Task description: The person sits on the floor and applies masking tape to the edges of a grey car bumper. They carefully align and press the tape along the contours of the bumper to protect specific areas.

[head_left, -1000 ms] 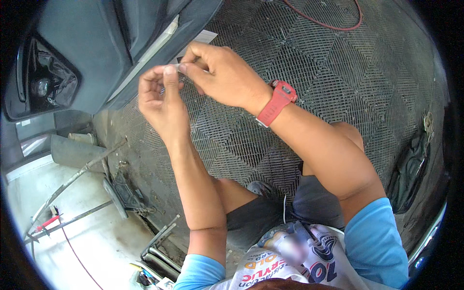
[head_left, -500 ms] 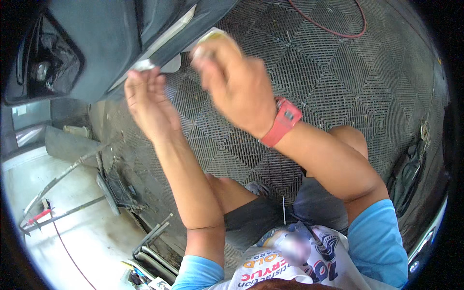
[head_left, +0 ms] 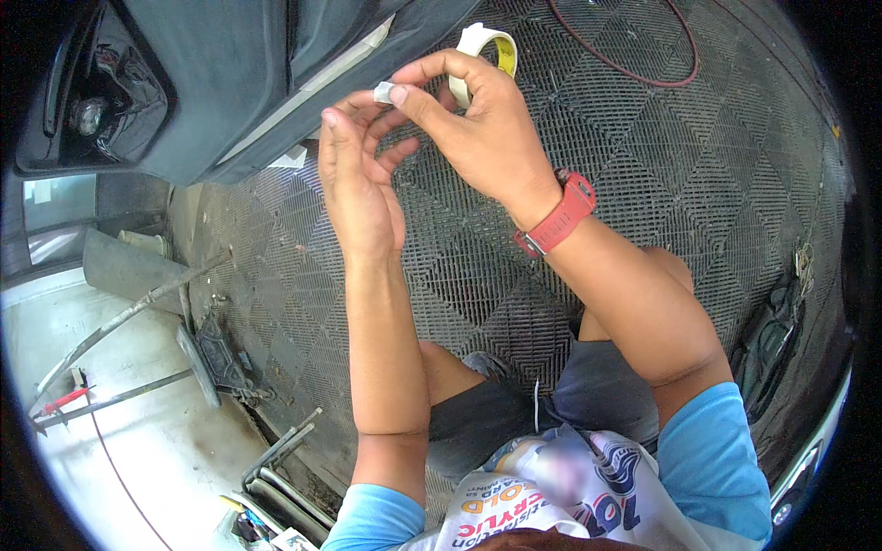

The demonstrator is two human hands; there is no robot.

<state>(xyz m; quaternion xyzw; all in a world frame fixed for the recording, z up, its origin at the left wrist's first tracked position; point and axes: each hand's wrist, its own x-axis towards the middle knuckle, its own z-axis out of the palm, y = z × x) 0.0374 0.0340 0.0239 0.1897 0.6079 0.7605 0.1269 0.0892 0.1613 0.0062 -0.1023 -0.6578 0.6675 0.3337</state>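
My right hand [head_left: 487, 119], with a red watch on its wrist, pinches a small torn piece of masking tape [head_left: 383, 93] between thumb and fingertip. A roll of masking tape [head_left: 464, 69] sits against that hand's fingers; how it is held is partly hidden. My left hand [head_left: 358, 188] is just left of it, palm turned inward and fingers loosely spread, its fingertips close to the tape piece. Beyond both hands is a dark grey car body panel [head_left: 220, 101]. A long pale tape strip [head_left: 317, 87] runs along it, and a short white tape piece [head_left: 290, 158] sticks out below its edge.
Black plastic grid matting [head_left: 606, 138] covers the floor. A dark red hose [head_left: 634, 81] curves across it at the far right. Metal stand bars [head_left: 138, 308] and a whitish panel [head_left: 119, 441] are at left. A dark bag-like item [head_left: 772, 331] lies at right.
Both hands have come closer together, the left moving right and the right slightly right and up. The tape roll, blurred before, now shows clearly beyond my right hand.
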